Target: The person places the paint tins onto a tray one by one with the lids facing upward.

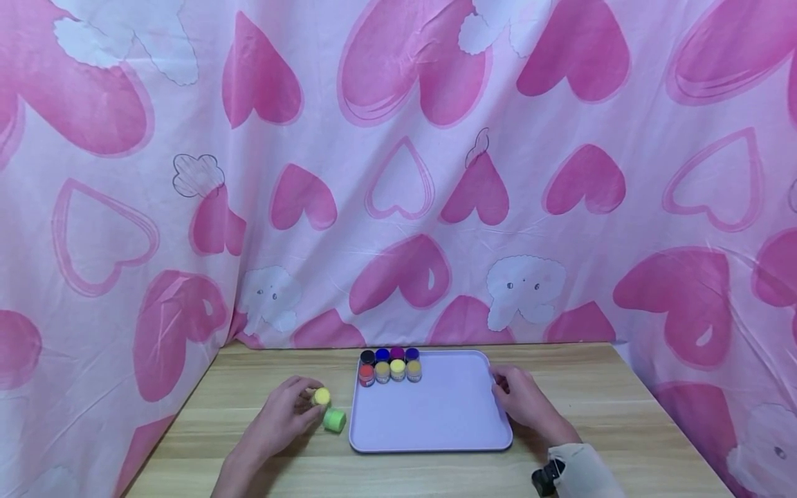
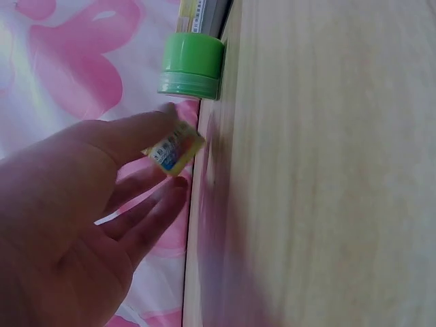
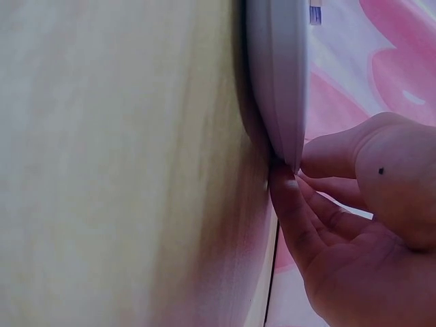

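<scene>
My left hand (image 1: pixel 280 417) pinches a small paint pot with a yellow lid (image 1: pixel 321 396) between thumb and fingers. In the left wrist view the labelled side of that yellow pot (image 2: pixel 176 148) shows at the fingertips. A green paint pot (image 1: pixel 334 420) lies on its side on the table, just beside the left thumb. My right hand (image 1: pixel 529 402) grips the right edge of a pale lilac tray (image 1: pixel 448 408). The right wrist view has the thumb and fingers on either side of the tray's rim (image 3: pixel 276 82).
Two rows of paint pots stand in the tray's far left corner, among them a red pot (image 1: pixel 367 374) and a black one (image 1: pixel 368 357). The wooden table (image 1: pixel 591 387) meets a pink heart-patterned curtain (image 1: pixel 398 277) at the back and sides.
</scene>
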`<state>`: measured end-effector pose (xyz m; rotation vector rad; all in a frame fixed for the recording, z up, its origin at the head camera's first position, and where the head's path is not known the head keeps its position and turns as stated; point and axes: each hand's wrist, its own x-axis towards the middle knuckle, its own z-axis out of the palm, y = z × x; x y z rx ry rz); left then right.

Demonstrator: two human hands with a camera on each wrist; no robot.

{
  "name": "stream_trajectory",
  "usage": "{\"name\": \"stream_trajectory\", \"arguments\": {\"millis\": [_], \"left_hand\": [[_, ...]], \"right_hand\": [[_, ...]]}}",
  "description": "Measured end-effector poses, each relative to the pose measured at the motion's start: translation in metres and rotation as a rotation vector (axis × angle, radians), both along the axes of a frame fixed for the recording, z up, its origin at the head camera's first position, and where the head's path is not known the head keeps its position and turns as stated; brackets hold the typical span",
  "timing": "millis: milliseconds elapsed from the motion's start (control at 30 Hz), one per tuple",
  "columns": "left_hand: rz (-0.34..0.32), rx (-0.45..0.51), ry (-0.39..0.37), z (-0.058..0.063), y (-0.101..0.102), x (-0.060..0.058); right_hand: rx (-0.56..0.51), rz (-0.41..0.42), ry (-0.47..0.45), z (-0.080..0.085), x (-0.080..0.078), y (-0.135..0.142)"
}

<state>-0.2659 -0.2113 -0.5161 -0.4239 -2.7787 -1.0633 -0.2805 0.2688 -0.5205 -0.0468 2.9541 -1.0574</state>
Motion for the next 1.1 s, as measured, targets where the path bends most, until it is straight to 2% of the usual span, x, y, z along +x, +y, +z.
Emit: {"name": "stream_trajectory", "arguments": {"millis": [233, 433, 800, 967, 1100], "left_hand": [[0.047, 0.060, -0.042, 0.004, 0.009, -0.005], [0.058, 0.088, -0.068, 0.008, 0.022, -0.009], [-0.036, 0.173, -0.066, 0.005, 0.048, -0.016], [-0.067, 0.160, -0.032, 0.004, 0.057, -0.017], [-0.070, 0.146, -0.039, 0.004, 0.063, -0.019]], "right_hand": [[0.005, 0.015, 0.009, 0.001, 0.001, 0.000], [0.005, 0.018, 0.009, 0.002, 0.001, 0.000], [0.002, 0.019, 0.006, 0.003, 0.001, 0.000], [0.004, 0.020, 0.012, 0.003, 0.002, 0.000], [0.006, 0.018, 0.009, 0.003, 0.002, 0.000]]}}
